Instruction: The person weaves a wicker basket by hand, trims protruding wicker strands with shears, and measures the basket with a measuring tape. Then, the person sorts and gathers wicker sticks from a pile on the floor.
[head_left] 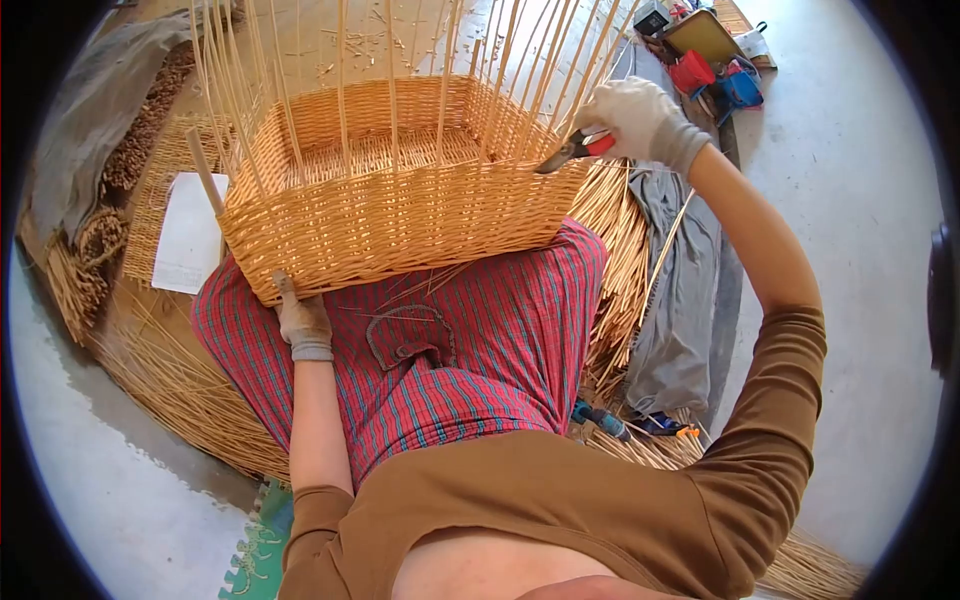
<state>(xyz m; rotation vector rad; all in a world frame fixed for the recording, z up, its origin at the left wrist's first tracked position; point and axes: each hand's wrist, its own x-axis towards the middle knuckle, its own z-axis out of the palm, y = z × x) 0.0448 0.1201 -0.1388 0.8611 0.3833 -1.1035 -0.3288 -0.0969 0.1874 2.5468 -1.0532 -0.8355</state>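
Note:
A rectangular wicker basket (400, 225) rests tilted on my lap, with tall bare stakes (393, 90) standing up from its woven walls. My left hand (303, 322), in a pale glove, grips the basket's lower near-left corner, thumb on the outside wall and the other fingers hidden beneath. My gloved right hand (640, 120) is closed round red-handled pruning shears (577, 150) at the basket's right end. The dark blades point left and down, close to the top of the near wall; whether they touch a stake I cannot tell.
Bundles of willow rods (610, 260) lie to the right beside grey cloth (675, 300). More rods (190, 390) spread at lower left. A white paper (190, 235) lies left of the basket. A teal power tool (603, 418) is by my right hip. Red and blue pouches (740, 85) sit at upper right.

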